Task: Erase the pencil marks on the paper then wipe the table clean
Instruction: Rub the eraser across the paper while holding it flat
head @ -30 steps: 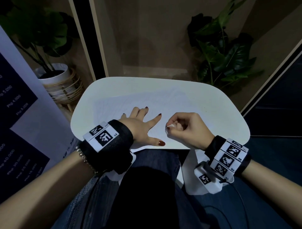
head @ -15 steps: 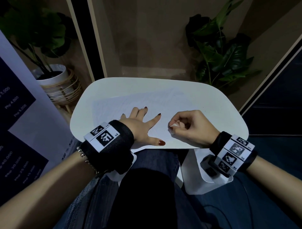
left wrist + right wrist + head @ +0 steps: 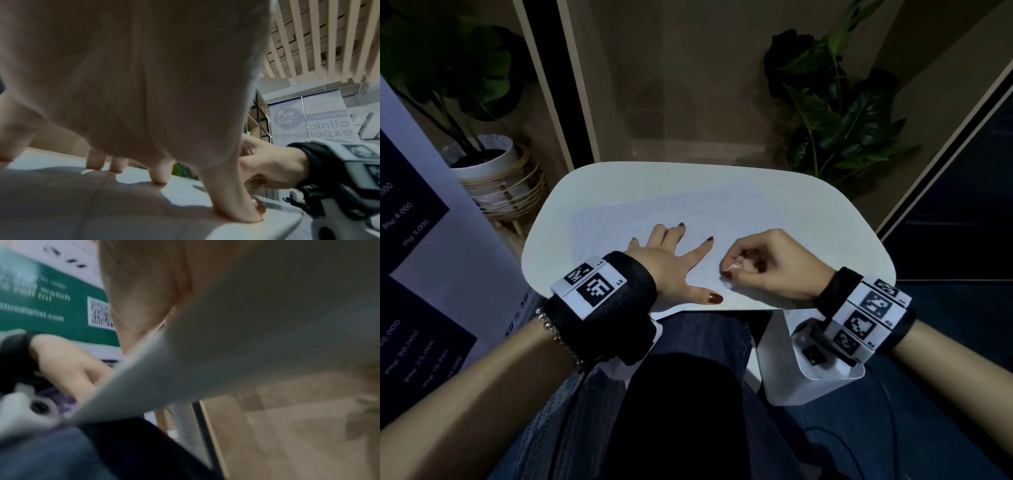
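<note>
Head view shows a white, rounded, smooth worktop with a thin white sheet of paper lying flat across its middle, faint pencil lines just visible on it. Such a sheet looks light, limp and quick to slide or crumple on that slick surface, so it should be pinned flat near the rubbing spot rather than lifted. The left hand does that: its grip is apart, fingers splayed straight, fingertips and thumb pressed down on the paper, the palm arched clear of the sheet in the left wrist view. The right hand lies just beside it at the near edge, wrist hanging past the worktop rim, knuckles up. Its grip is clamped, thumb and forefinger pinching a small white eraser, which is likely soft and crumbly, best held low near its working end. The right wrist view is too blurred to add anything.
</note>
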Motion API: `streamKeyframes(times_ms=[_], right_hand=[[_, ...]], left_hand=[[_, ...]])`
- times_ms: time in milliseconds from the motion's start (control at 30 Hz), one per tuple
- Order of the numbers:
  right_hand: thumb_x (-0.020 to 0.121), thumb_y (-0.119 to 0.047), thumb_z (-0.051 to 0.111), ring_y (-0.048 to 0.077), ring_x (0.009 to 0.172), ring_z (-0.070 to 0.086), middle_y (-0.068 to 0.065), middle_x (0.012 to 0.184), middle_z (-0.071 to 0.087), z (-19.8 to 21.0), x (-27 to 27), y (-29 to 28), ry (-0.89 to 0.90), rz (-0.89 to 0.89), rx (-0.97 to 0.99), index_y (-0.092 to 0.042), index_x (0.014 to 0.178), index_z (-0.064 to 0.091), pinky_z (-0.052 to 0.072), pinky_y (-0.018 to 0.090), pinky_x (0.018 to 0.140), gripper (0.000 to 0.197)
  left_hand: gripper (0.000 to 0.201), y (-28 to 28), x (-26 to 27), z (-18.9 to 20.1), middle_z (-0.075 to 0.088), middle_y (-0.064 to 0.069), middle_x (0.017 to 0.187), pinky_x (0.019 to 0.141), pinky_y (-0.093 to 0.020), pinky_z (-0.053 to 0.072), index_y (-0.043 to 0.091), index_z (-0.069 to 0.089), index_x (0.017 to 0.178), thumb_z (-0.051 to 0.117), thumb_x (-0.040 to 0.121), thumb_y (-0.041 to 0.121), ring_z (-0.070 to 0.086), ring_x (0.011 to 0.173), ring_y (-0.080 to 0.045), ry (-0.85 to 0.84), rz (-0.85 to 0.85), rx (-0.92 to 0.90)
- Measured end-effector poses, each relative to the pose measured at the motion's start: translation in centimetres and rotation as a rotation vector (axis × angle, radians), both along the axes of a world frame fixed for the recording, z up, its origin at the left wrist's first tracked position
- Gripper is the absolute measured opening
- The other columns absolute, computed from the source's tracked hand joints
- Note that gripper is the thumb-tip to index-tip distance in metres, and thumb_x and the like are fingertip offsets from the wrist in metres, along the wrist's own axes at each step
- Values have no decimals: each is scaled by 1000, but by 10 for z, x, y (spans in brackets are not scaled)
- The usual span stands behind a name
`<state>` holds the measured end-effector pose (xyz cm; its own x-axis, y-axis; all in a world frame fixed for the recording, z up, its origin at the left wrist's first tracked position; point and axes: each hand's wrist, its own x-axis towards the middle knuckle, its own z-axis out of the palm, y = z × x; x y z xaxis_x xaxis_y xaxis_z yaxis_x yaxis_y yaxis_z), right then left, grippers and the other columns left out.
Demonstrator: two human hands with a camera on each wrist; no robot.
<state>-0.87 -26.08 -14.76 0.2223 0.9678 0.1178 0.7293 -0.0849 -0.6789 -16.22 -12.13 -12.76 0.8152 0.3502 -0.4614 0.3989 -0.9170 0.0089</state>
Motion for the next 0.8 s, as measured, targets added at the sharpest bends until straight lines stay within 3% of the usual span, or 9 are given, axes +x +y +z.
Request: streamKeyframes(times_ms=[100,367,433,533,600,700,800], right_hand=[[84,-10,73,11,68,63,-4,77,72,0,-7,2,0,39,-11,-14,85,74,49,24,67,5],[78,-6,72,22,70,61,4,76,73,12,32,-16,36,-100,-72,-16,74,72,53,46,72,10],[77,-13,70,26,71,64,3,77,73,15,28,-13,39,-114,-38,-17,74,73,53,46,73,6],[81,-17,70,26,74,66,2,78,74,16,11,-4,20,-57,-24,-15,82,75,55,43,74,5],[82,-18,72,18,70,64,0,77,73,14,-1,0,-35,2,-64,-16,83,74,53,35,72,3],[79,-12,73,3,59,57,-8,69,69,18,0,-3,-98,-27,-120,-14,76,72,44,16,61,3],[76,-8,72,-1,55,54,-19,55,60,26,15,-9,-159,-135,-171,-15,66,64,38,11,56,14]], left_hand=[[91,1,0,0,-21,-1,161,118,-56,6,46,-19,150,34,84,80,-17,147,-22,-4,3,-6],[91,0,-1,3,-21,-2,161,118,-57,7,45,-18,151,34,84,80,-17,147,-22,13,4,-11],[91,-1,0,3,-20,-2,161,118,-57,7,45,-18,151,34,85,80,-16,147,-22,7,4,-8],[91,-1,0,3,-21,-3,161,118,-57,7,45,-18,151,34,85,80,-16,147,-23,10,3,-3],[91,-1,0,3,-21,-3,161,118,-57,8,45,-18,151,34,84,80,-16,147,-23,11,3,-6],[92,0,0,1,-20,-2,161,118,-57,7,45,-17,151,34,84,80,-16,147,-22,5,4,-12],[92,1,1,1,-20,-2,162,118,-57,7,46,-16,151,35,83,80,-17,147,-22,1,8,-20]])
